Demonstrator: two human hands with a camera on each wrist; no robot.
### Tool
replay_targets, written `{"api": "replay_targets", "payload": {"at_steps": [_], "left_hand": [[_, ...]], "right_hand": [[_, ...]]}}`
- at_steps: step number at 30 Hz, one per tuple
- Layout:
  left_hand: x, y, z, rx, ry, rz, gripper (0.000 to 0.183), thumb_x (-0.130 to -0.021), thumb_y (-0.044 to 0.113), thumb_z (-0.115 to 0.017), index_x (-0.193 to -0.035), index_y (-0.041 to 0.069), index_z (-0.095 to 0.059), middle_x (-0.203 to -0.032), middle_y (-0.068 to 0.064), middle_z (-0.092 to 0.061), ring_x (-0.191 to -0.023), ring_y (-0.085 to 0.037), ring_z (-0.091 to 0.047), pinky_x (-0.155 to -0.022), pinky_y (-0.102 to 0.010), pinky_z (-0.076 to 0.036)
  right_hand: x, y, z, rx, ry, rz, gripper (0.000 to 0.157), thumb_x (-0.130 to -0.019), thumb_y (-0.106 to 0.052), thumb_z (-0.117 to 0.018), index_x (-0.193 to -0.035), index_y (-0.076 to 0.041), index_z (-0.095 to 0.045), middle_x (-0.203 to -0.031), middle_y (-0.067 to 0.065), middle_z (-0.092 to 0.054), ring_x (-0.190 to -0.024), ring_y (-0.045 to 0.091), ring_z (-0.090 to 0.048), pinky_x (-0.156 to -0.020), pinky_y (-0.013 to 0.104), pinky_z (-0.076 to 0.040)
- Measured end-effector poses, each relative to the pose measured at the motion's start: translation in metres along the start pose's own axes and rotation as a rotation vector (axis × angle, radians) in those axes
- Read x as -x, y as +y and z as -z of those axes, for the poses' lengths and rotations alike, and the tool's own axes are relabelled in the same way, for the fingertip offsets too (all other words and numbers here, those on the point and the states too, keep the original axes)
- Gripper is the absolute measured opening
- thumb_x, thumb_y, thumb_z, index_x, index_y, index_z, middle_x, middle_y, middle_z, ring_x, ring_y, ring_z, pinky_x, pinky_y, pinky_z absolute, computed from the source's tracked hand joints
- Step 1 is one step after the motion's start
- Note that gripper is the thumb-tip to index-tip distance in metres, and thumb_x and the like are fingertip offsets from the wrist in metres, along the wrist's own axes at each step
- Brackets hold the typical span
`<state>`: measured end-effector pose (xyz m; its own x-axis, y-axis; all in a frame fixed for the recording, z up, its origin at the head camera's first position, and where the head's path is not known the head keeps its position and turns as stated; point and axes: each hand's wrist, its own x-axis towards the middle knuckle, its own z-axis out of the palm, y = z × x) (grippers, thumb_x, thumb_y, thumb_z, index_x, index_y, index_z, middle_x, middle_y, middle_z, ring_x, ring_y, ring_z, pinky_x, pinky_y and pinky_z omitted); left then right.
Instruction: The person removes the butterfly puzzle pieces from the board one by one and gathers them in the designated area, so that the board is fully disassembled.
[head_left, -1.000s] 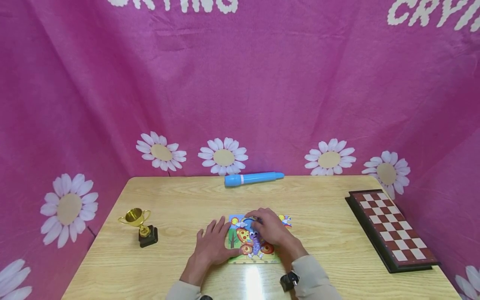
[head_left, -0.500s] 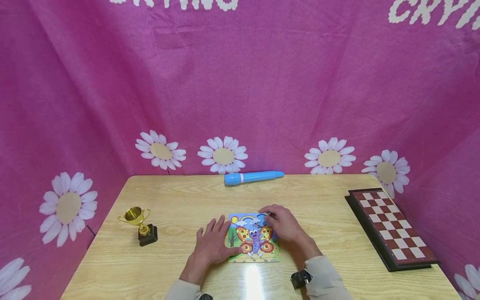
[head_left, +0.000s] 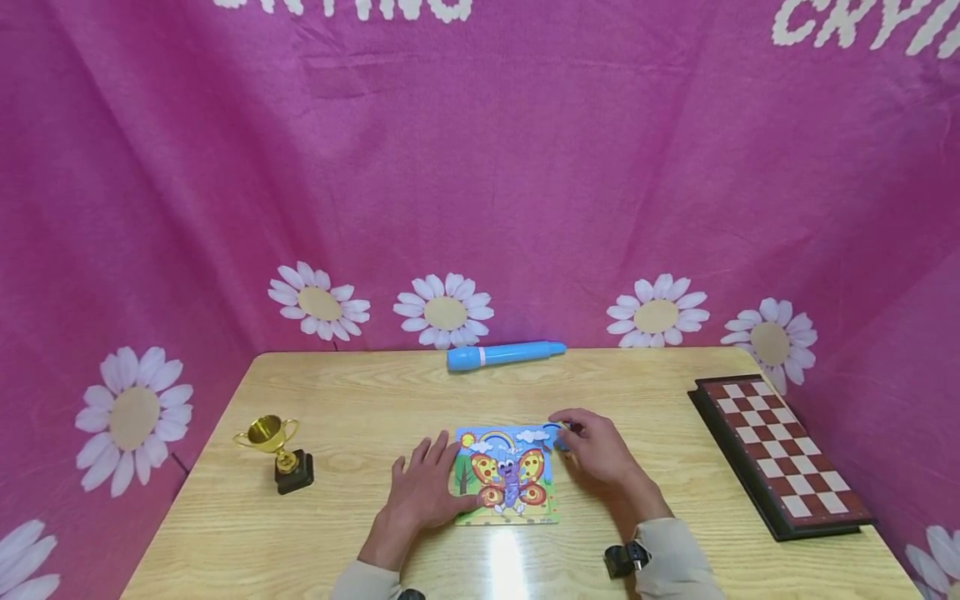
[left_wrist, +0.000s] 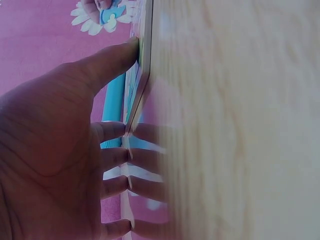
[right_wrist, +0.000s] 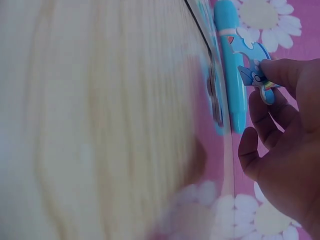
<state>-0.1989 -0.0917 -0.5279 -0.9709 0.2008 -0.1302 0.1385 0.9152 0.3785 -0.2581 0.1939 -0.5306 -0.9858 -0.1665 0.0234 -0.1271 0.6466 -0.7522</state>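
A butterfly jigsaw puzzle (head_left: 512, 482) lies flat near the table's middle. My left hand (head_left: 422, 493) rests at its left side, fingers spread on the tabletop. Its thumb (left_wrist: 117, 59) touches the puzzle board's upper face along the edge (left_wrist: 145, 62). At the puzzle's far right corner, my right hand (head_left: 602, 450) pinches a blue puzzle piece (right_wrist: 254, 54) between thumb and fingers. In the right wrist view that piece is held raised above the tabletop, its curved outline showing. In the head view the fingers cover part of it.
A gold trophy cup (head_left: 279, 452) on a black base stands at the left. Along the back edge lies a blue marker-shaped tube (head_left: 506, 356). A red-and-white chessboard (head_left: 783, 454) sits at the right. Pink cloth (head_left: 525, 183) with daisies hangs behind the table.
My right hand has moved right, from over the puzzle's upper middle to beyond its far right corner, a piece in its fingers. The butterfly is uncovered. My left hand stays put.
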Motion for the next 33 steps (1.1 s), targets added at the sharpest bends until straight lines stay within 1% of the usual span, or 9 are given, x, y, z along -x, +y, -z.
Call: {"api": "replay_targets", "payload": {"at_steps": [2,5,9,11,15,20,24,28,33], "left_hand": [[-0.001,0.0,0.0,0.002,0.0,0.0,0.097,-0.073,0.07,-0.066,-0.148,0.015,-0.04,-0.158,-0.008,-0.031,-0.144,-0.035,-0.028,-0.108,-0.068,-0.023],[-0.001,0.0,0.0,0.01,-0.008,0.001,0.096,-0.073,0.069,-0.067,-0.148,0.015,-0.04,-0.159,-0.008,-0.03,-0.145,-0.035,-0.027,-0.109,-0.069,-0.022],[0.001,0.0,0.0,0.016,-0.019,0.007,0.096,-0.073,0.069,-0.067,-0.148,0.015,-0.039,-0.159,-0.008,-0.03,-0.145,-0.035,-0.026,-0.109,-0.069,-0.021],[0.002,0.0,-0.001,0.015,-0.019,0.01,0.096,-0.073,0.069,-0.067,-0.148,0.015,-0.04,-0.159,-0.008,-0.03,-0.145,-0.035,-0.026,-0.109,-0.069,-0.021],[0.0,-0.002,-0.002,0.005,-0.013,0.01,0.096,-0.073,0.07,-0.066,-0.148,0.016,-0.04,-0.159,-0.008,-0.03,-0.145,-0.035,-0.026,-0.109,-0.068,-0.021],[-0.002,-0.002,-0.001,-0.001,-0.011,0.007,0.097,-0.073,0.07,-0.066,-0.148,0.016,-0.04,-0.159,-0.007,-0.03,-0.145,-0.034,-0.026,-0.109,-0.068,-0.022],[-0.002,-0.002,-0.001,0.001,-0.009,0.011,0.098,-0.073,0.071,-0.066,-0.149,0.016,-0.039,-0.159,-0.007,-0.029,-0.146,-0.035,-0.026,-0.109,-0.068,-0.021],[-0.002,-0.001,-0.001,-0.003,-0.006,0.013,0.098,-0.072,0.072,-0.066,-0.149,0.016,-0.039,-0.159,-0.008,-0.03,-0.145,-0.035,-0.026,-0.109,-0.068,-0.022],[-0.001,0.0,0.0,-0.001,-0.006,0.014,0.098,-0.072,0.071,-0.067,-0.148,0.016,-0.04,-0.159,-0.008,-0.03,-0.145,-0.035,-0.027,-0.109,-0.068,-0.022]], "right_hand": [[0.0,0.003,0.004,0.005,0.012,-0.001,0.023,-0.094,-0.01,-0.059,-0.114,-0.017,-0.069,-0.105,0.003,-0.066,-0.087,0.016,-0.055,-0.077,0.028,-0.046],[0.001,0.009,0.009,0.025,0.024,0.017,0.022,-0.094,-0.009,-0.059,-0.113,-0.015,-0.069,-0.103,0.005,-0.067,-0.087,0.017,-0.055,-0.077,0.03,-0.046],[0.004,0.016,0.014,0.041,0.029,0.009,0.022,-0.095,-0.01,-0.058,-0.113,-0.015,-0.069,-0.105,0.005,-0.067,-0.088,0.018,-0.055,-0.078,0.032,-0.046],[0.005,0.019,0.017,0.049,0.03,-0.01,0.022,-0.096,-0.011,-0.057,-0.114,-0.016,-0.069,-0.106,0.005,-0.067,-0.089,0.018,-0.055,-0.079,0.032,-0.046],[0.005,0.027,0.024,0.07,0.031,-0.036,0.023,-0.097,-0.011,-0.056,-0.116,-0.015,-0.067,-0.103,0.005,-0.064,-0.087,0.018,-0.052,-0.076,0.031,-0.044],[0.006,0.038,0.031,0.122,0.045,-0.025,0.024,-0.096,-0.009,-0.057,-0.117,-0.014,-0.067,-0.096,0.005,-0.064,-0.083,0.018,-0.052,-0.075,0.033,-0.043],[0.007,0.042,0.036,0.152,0.053,-0.013,0.024,-0.095,-0.009,-0.057,-0.117,-0.011,-0.067,-0.106,0.008,-0.068,-0.09,0.019,-0.058,-0.084,0.04,-0.049],[0.007,0.045,0.039,0.177,0.041,-0.023,0.024,-0.094,-0.008,-0.059,-0.116,-0.009,-0.067,-0.112,0.012,-0.068,-0.097,0.022,-0.06,-0.09,0.047,-0.049],[0.007,0.047,0.043,0.214,0.025,-0.032,0.023,-0.092,-0.009,-0.061,-0.113,-0.009,-0.069,-0.106,0.01,-0.067,-0.092,0.021,-0.059,-0.087,0.045,-0.049]]}}
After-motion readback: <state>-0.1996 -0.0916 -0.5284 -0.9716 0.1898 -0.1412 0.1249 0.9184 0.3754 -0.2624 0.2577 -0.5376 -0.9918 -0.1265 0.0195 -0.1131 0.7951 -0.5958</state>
